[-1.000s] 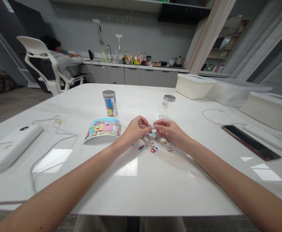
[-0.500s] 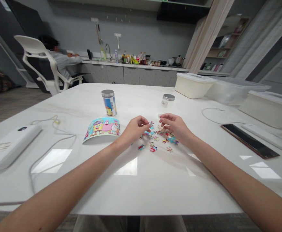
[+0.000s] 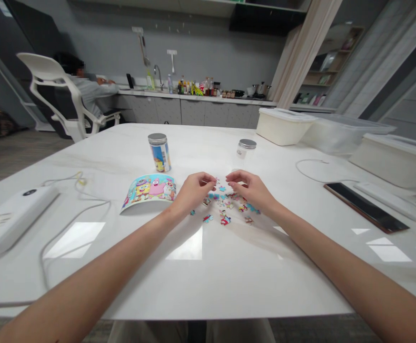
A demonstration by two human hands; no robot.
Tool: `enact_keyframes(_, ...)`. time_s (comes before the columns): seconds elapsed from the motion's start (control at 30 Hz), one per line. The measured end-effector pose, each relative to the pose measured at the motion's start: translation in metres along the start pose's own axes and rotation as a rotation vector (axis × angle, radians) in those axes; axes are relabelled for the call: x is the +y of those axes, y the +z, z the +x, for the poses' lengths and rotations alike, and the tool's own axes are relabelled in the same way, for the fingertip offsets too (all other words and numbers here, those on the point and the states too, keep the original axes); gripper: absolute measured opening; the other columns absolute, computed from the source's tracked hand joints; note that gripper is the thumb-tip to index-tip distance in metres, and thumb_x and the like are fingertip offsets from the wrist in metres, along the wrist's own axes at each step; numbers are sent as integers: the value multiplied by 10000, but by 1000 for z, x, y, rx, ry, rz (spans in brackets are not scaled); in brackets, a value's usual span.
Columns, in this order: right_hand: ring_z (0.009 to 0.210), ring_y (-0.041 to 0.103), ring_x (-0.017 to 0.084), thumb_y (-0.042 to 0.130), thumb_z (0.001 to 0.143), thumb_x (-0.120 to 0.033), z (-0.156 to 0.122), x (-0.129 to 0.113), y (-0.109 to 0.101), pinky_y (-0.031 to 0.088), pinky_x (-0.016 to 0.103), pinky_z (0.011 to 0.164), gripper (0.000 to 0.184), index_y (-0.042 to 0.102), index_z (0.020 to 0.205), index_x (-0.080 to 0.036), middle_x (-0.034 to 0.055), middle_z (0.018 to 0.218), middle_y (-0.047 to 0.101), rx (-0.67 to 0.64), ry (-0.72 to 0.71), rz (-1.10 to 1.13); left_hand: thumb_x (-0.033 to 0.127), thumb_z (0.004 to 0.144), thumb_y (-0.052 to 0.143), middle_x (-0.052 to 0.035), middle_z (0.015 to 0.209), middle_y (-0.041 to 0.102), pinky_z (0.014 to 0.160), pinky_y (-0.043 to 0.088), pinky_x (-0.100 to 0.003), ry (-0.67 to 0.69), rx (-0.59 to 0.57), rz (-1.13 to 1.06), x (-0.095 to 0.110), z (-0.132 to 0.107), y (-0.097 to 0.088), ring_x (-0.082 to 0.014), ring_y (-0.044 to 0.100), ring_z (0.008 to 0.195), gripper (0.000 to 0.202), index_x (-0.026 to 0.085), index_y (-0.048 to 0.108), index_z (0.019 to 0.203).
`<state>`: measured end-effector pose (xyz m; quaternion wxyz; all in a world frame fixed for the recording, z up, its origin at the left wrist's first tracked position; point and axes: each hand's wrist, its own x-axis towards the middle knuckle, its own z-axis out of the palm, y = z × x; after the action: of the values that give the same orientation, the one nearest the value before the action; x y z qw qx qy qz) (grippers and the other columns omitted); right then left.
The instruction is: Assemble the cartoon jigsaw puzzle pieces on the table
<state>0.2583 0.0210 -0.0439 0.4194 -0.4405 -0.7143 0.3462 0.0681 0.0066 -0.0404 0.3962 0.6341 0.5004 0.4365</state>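
From the head view, the left hand [image 3: 193, 190] and the right hand [image 3: 249, 188] were close together over the middle of the white table [image 3: 229, 281]. The left hand was curled, and a small puzzle piece [image 3: 217, 181] sat right at its fingertips, but I could not tell if they pinched it. The right hand was loosely bent, with its fingers reaching toward the left hand, and it showed nothing held. A messy spread of puzzle pieces [image 3: 229, 205] lay just under both hands. Just left of them lay a curved picture card [image 3: 149, 190], and behind the card stood a tall jar [image 3: 159, 152] with a picture on it. A small clear jar [image 3: 245, 150] with a gray lid stood behind the right hand.

Near the right edge of the table lay a black phone [image 3: 367, 208]. Near the left edge lay a white box [image 3: 15, 219] and a wire [image 3: 68, 228]. White tubs [image 3: 282, 126] stood at the far right corner. Far back, a person [image 3: 86, 88] sat in a white chair [image 3: 51, 81].
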Motion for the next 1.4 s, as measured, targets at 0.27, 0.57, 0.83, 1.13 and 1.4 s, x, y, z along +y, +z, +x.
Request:
enact_keyframes(0.27, 902, 600, 218, 462, 779, -73, 5, 15, -16, 458, 366, 824, 223, 637, 850, -191, 75, 925, 656, 85, -171, -523, 153, 821, 508, -74, 978, 691, 896, 452, -351, 236, -48, 638, -23, 16, -16, -241, 625, 942, 186, 203, 655, 923)
enact_keyframes(0.57, 925, 596, 215, 478, 826, -97, 5, 21, -15, 447, 333, 832, 208, 672, 848, -169, 92, 962, 644, 14, -59, -663, 169, 858, 460, -90, 1036, 648, 914, 441, -350, 266, -66, 725, -22, 16, -20, -242, 611, 966, 205, 186, 658, 910)
enact_keyframes(0.83, 965, 597, 217, 539, 847, -152, 4, 17, -14, 442, 323, 876, 168, 703, 889, -158, 96, 989, 644, -5, -22, -709, 166, 910, 400, -95, 1085, 648, 916, 464, -360, 323, -128, 938, -19, 13, -19, -240, 616, 1006, 246, 160, 628, 1002)
enact_keyframes(1.13, 985, 590, 238, 635, 823, -236, 3, 20, -13, 441, 352, 900, 113, 722, 857, -173, 100, 988, 625, -21, -16, -717, 141, 924, 411, -99, 1166, 668, 963, 451, -358, 516, -264, 923, -14, 7, -13, -226, 617, 1082, 255, 147, 607, 1088)
enact_keyframes(1.4, 849, 603, 193, 599, 822, -210, 6, 13, -9, 448, 338, 831, 111, 696, 780, -177, 62, 871, 666, 141, -65, -367, 119, 883, 496, -61, 1056, 655, 903, 462, -382, 594, -113, 874, -4, -8, -1, -219, 610, 1006, 192, 191, 556, 1051)
